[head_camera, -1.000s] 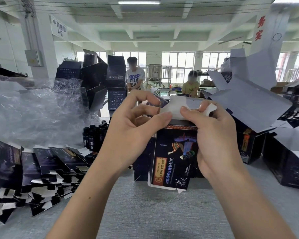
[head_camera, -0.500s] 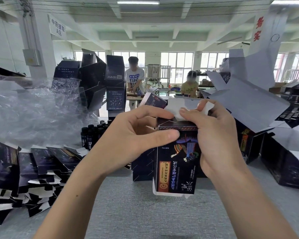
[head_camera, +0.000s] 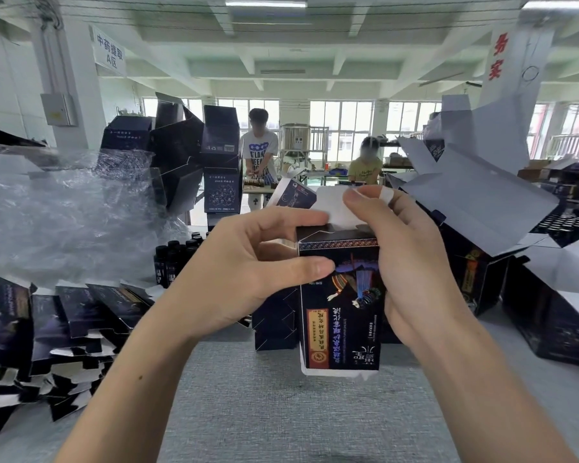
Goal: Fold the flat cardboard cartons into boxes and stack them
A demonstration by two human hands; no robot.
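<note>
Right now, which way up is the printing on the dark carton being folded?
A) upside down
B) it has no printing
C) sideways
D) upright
A: the characters on the carton, gripped by the left hand and right hand, stand inverted in the head view.

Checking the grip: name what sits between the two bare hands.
Head view: the dark printed cardboard carton, gripped by left hand and right hand.

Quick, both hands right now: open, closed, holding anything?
Left hand: closed on the dark carton, thumb on its front near the top.
Right hand: closed on the same carton, pinching its white top flap.
</note>
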